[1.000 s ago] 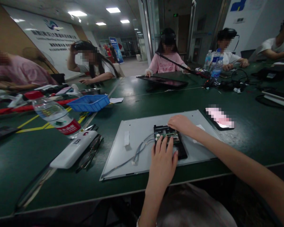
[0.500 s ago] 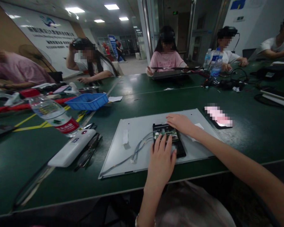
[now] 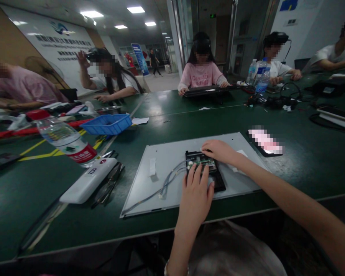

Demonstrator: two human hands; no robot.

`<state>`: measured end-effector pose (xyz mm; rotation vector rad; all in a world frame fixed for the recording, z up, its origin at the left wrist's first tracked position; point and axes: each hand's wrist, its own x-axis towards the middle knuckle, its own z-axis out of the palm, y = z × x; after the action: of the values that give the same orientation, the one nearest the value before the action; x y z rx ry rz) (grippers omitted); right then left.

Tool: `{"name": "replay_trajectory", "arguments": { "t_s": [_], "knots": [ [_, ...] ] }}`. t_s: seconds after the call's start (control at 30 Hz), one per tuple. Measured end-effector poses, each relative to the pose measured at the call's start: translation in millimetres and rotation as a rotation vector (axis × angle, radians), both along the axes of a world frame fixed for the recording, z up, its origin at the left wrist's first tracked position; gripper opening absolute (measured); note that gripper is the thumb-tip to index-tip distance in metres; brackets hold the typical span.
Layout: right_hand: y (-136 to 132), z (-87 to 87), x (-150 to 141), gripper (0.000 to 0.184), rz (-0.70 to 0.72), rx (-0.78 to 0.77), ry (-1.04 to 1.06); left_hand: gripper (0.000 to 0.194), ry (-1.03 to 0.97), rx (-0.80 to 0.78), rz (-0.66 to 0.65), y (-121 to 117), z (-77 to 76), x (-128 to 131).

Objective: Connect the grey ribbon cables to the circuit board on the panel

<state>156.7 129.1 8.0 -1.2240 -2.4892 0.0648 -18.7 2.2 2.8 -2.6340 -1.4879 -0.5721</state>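
Right hand (image 3: 220, 150) fingers now curl more at the black case (image 3: 219, 184); cannot tell its grip. Left hand (image 3: 194, 197) lies open over it; work apparently stays there.

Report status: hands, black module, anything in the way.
Left hand over black module, right hand at its far edge. Module lying on grey panel. Cables trailing left across panel; left hand hides part of module.

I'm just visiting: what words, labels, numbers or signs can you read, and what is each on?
White device: "B" or perhaps "13"; unclear which.
Bottle: pale characters on its red label, too blurred.
Wall sign: rows of characters, too blurred.
Pink shirt across the table: lettering, too blurred.
Banner and green sign: too small.
Circuit board: no legible print.
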Motion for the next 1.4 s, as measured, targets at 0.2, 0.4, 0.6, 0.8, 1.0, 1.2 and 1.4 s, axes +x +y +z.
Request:
{"name": "replay_trajectory", "arguments": {
  "t_s": [0.2, 0.4, 0.6, 0.8, 1.0, 1.2, 1.4],
  "knots": [
    [-6.3, 12.9, 5.6, 0.033, -0.024, -0.024, 0.046, 0.045, 0.000, 0.008, -0.002, -0.1, -0.7, -0.7],
    [-19.0, 25.3, 45.2, 0.038, -0.074, -0.068, 0.062, 0.046, -0.001, -0.006, -0.001, -0.5, 0.7, -0.2],
    [-53.1, 10.8, 97.0, 0.034, -0.169, -0.166, 0.133, 0.046, -0.003, -0.010, -0.002, 0.6, 0.4, 0.4],
    [-63.4, -6.4, 110.3, 0.030, -0.149, -0.213, 0.179, 0.046, 0.008, -0.022, 0.000, 0.7, 2.0, 0.7],
    [-59.1, -17.2, 114.5, 0.025, -0.184, -0.246, 0.299, 0.047, 0.025, -0.034, 0.006, 0.1, 2.7, 0.9],
    [-63.2, -19.2, 113.1, 0.027, -0.185, -0.301, 0.420, 0.047, 0.035, -0.036, 0.016, -1.2, 2.1, 0.7],
    [-65.5, -16.1, 106.9, 0.027, -0.140, -0.330, 0.415, 0.046, 0.028, -0.037, 0.008, -2.5, 2.4, -0.2]
  ]
}}
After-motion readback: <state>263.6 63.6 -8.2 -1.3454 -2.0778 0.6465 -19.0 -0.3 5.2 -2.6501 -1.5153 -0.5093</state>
